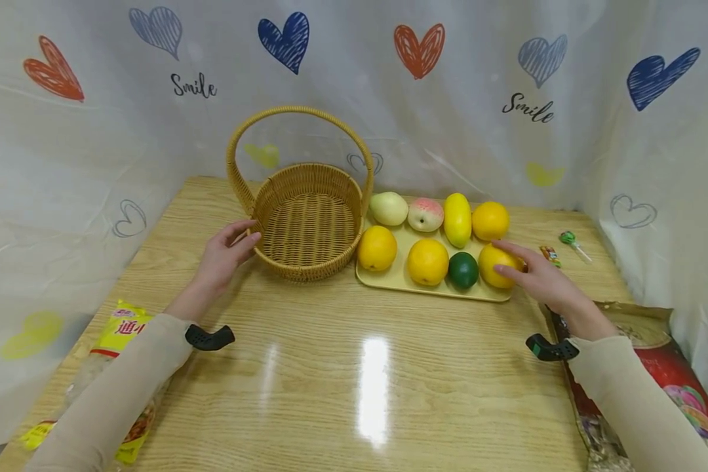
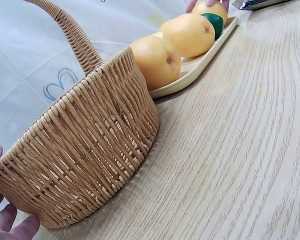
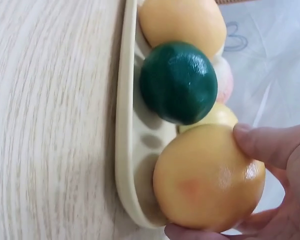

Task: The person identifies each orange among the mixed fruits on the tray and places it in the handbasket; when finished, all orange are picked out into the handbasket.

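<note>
My left hand (image 1: pixel 224 252) touches the left side of a woven basket (image 1: pixel 313 265) with a tall handle; in the left wrist view, one fingertip lies at the basket's rim and others are lower, against its wall. The basket has nothing inside. My right hand (image 1: pixel 539 275) grips an orange (image 3: pixel 205 180) at the front right end of a cream tray (image 1: pixel 383 280), thumb and fingers around it. Beside that orange sits a dark green round fruit (image 3: pixel 179 82). Two more oranges (image 1: pixel 428 261) lie along the tray's front. Behind are a pale green fruit (image 1: pixel 389 209), a peach (image 1: pixel 426 215), a yellow oblong fruit (image 1: pixel 457 220) and another orange (image 1: pixel 491 221).
A lollipop (image 1: pixel 573 242) and a small wrapped candy (image 1: pixel 550 255) lie right of the tray. One plastic food bag (image 1: pixel 118 328) is under my left forearm, a red and brown bag (image 1: pixel 663 354) by my right. A white curtain (image 1: pixel 342 85) hangs behind the wooden table (image 1: pixel 307 380).
</note>
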The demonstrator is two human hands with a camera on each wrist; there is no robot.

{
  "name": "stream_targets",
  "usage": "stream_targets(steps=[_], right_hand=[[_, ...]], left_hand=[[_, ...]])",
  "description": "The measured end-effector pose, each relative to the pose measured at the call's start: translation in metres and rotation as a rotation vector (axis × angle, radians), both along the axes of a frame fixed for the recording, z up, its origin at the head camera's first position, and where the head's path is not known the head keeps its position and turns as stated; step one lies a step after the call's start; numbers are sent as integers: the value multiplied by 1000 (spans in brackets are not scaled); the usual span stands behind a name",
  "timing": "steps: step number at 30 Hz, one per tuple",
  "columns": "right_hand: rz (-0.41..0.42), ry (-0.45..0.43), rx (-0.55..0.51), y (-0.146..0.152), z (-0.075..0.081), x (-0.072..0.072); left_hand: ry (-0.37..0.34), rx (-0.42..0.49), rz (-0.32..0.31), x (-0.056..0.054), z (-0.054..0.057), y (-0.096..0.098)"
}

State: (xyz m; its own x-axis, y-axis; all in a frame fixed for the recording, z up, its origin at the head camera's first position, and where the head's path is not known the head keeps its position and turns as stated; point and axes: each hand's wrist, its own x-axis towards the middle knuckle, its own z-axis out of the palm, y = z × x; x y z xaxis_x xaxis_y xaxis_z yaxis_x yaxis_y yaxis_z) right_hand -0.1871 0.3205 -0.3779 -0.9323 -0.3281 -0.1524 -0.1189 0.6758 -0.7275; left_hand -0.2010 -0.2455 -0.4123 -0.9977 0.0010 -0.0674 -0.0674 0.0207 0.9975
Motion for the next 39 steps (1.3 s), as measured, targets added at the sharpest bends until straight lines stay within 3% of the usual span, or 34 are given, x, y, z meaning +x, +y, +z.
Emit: stream_targets(steps=[6,11,15,18,20,22,26,29,35,39], right_hand=[[-73,30,-9,-8,15,2],[-163,-15,-83,-20,34,4],[-213,-78,-295,-35,45,6],[-196,-117,-513,-47,48,8],[-168,-131,-597,-55,49,11],[-153,-123,-580,-64,50,13],[-140,-64,-387,-81,52,16],[-119,-62,-320,-93,53,16],[-78,-143,-432,-120,55,11],[-16,-172,-427,-141,57,4]], left_hand=[[-17,40,-8,4,9,4],[-22,42,-13,9,18,6],[-26,40,-13,11,21,7],[-32,33,-14,12,22,7],[-36,22,-18,11,20,6],[-38,23,-17,10,18,5],[-31,39,-12,4,8,2],[-22,37,-6,0,1,-1],[-17,18,-7,-2,-3,-3],[-22,14,-12,-2,-4,-4]])
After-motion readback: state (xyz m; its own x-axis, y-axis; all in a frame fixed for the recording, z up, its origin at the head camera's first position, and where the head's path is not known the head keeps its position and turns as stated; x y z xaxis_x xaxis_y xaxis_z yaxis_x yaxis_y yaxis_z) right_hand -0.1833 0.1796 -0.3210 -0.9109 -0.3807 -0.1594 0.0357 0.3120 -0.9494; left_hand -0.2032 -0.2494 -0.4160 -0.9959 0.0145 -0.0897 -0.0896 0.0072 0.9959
